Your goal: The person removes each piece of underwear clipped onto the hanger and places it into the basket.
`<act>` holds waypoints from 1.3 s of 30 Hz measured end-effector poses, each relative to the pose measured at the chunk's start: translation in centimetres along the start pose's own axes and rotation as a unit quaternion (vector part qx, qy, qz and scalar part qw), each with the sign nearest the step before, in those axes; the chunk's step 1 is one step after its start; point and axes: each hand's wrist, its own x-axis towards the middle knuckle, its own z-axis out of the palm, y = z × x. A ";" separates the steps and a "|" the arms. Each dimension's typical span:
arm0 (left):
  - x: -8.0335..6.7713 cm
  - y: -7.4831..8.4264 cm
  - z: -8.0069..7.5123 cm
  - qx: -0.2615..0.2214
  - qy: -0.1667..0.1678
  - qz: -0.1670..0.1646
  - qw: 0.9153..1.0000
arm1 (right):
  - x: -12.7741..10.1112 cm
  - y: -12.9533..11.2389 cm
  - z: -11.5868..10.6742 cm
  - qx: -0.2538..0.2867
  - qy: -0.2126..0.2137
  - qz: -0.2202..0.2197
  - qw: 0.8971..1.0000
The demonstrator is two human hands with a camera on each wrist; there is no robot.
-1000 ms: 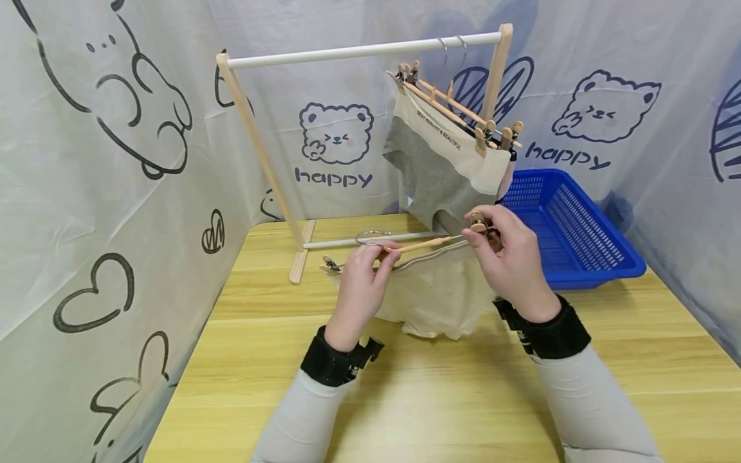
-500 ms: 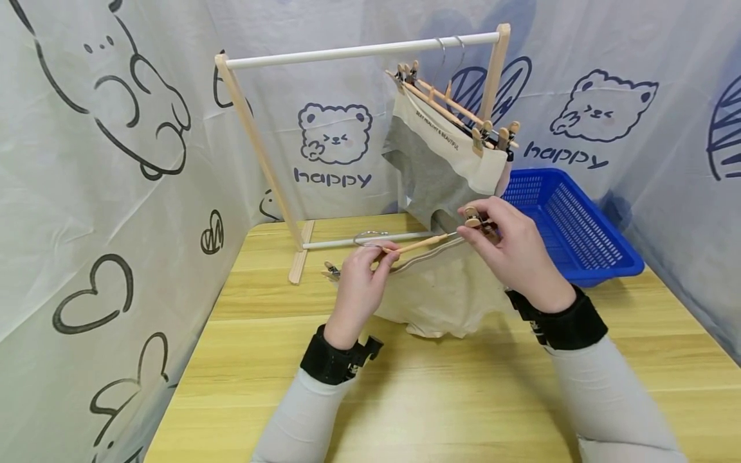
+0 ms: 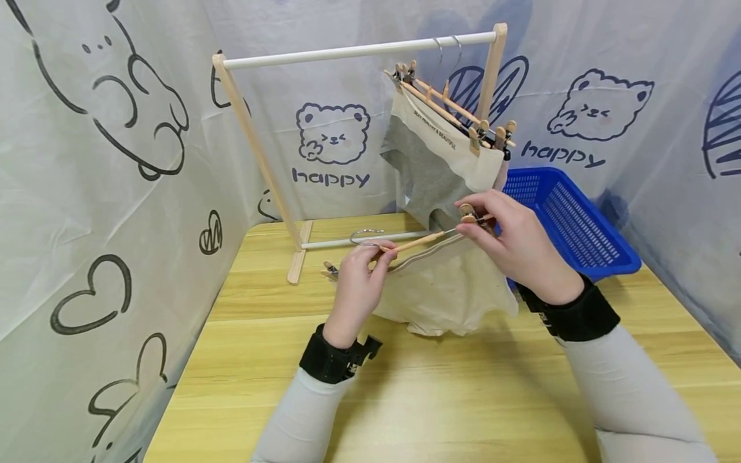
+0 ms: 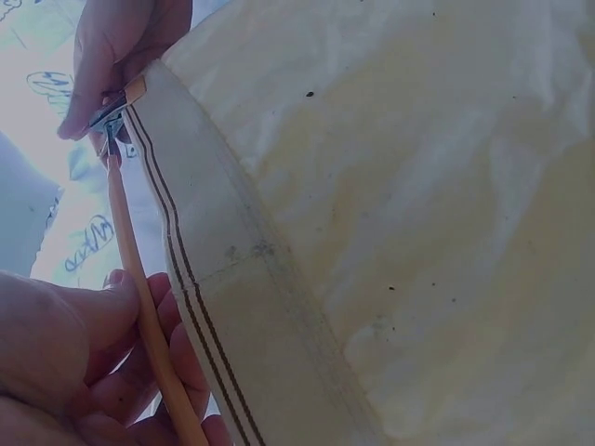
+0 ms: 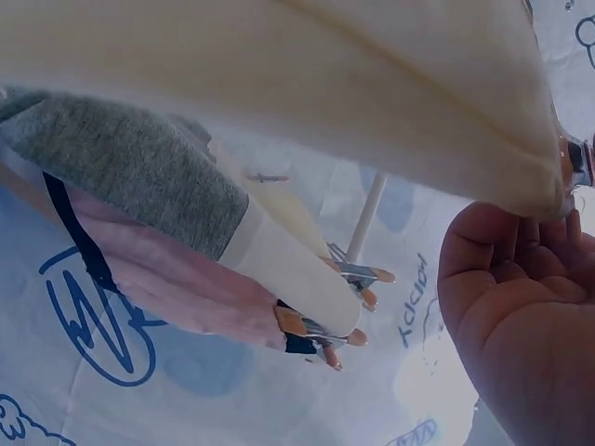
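My left hand pinches the wooden bar of a clip hanger near its metal hook. My right hand holds the wooden clip at the hanger's right end. Cream underpants hang below the bar, above the table. Two brown lines run along their waistband in the left wrist view, where the right clip sits at the waistband's corner. Another clip shows at the left end, partly behind my left hand. In the right wrist view, curled fingers meet the cloth's corner near the clip.
Behind the hands stands a rack with a white rail and wooden posts. Grey-and-white underpants hang there from a clip hanger, with a pink garment behind them. A blue basket sits at the right of the wooden table.
My right hand has shifted slightly up with the clip, and its forearm has swung out to the right. My left hand stays nearly still on the hanger bar.
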 end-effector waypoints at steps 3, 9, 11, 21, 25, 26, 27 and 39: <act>0.0 0.0 0.0 0.000 -0.001 0.002 1.000 | 0.1 0.0 -0.1 0.004 0.000 -0.005 1.000; 0.0 0.0 -0.1 -0.006 -0.004 -0.005 1.000 | 0.0 0.0 0.0 0.012 0.007 -0.019 1.000; -0.1 -0.1 -0.1 -0.006 -0.003 -0.005 1.000 | -0.1 -0.1 0.0 0.017 0.011 -0.022 1.000; 0.0 -0.3 0.1 -0.004 0.001 0.006 1.000 | -0.5 0.0 0.7 0.034 0.044 -0.025 0.998; 0.0 -0.3 0.1 -0.005 -0.002 0.002 1.000 | -0.8 0.1 1.1 0.037 0.061 -0.025 0.997; 0.0 -0.3 0.2 -0.005 -0.003 0.001 1.000 | -0.9 0.2 1.2 0.036 0.066 -0.026 0.997; 0.0 -0.3 0.2 -0.005 -0.004 -0.001 1.000 | -0.9 0.2 1.3 0.037 0.071 -0.026 0.996; 0.1 -0.3 0.2 -0.002 -0.017 -0.008 1.000 | -1.6 0.6 2.4 0.041 0.117 -0.033 0.992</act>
